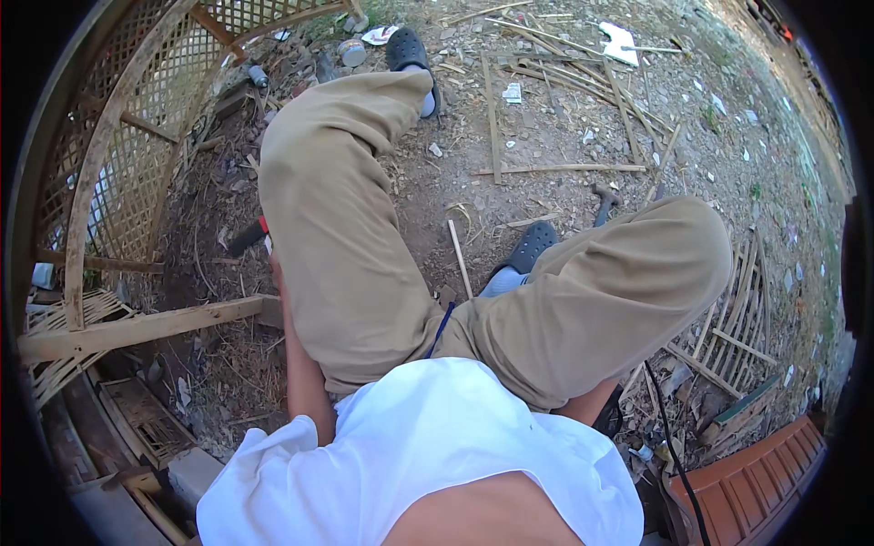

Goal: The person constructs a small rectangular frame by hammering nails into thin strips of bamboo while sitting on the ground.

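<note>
**A:** Status on the grip at that frame?

**B:** Couldn't tell. Your left forearm (300,373) ran down outside the left trouser leg (337,227), past the near end of the wooden beam (137,326). The left hand was hidden behind the thigh, so whether it was clenched or loose was not visible. Your right hand was tucked under the other leg, out of sight.

**A:** And the tool?

**B:** The red-and-black tool (250,235) lay on the dirt just beyond the beam's near end, close to where your wrist disappeared. Touching it or not, I couldn't say. The hammer (604,202) was well apart from the beam, on the far side of both legs, by the dark clog (531,246).

**A:** Risks?

**B:** My read is a blind reach. You couldn't see that hand past your own leg, so you could have fumbled the tool or knocked it further under the lattice panel (127,164) beyond the beam. The ground around the beam was littered with splintered slats and debris, so a bare palm groping there could have caught a splinter. You were also seated with both knees up, so leaning toward the beam could have tipped you.
</note>
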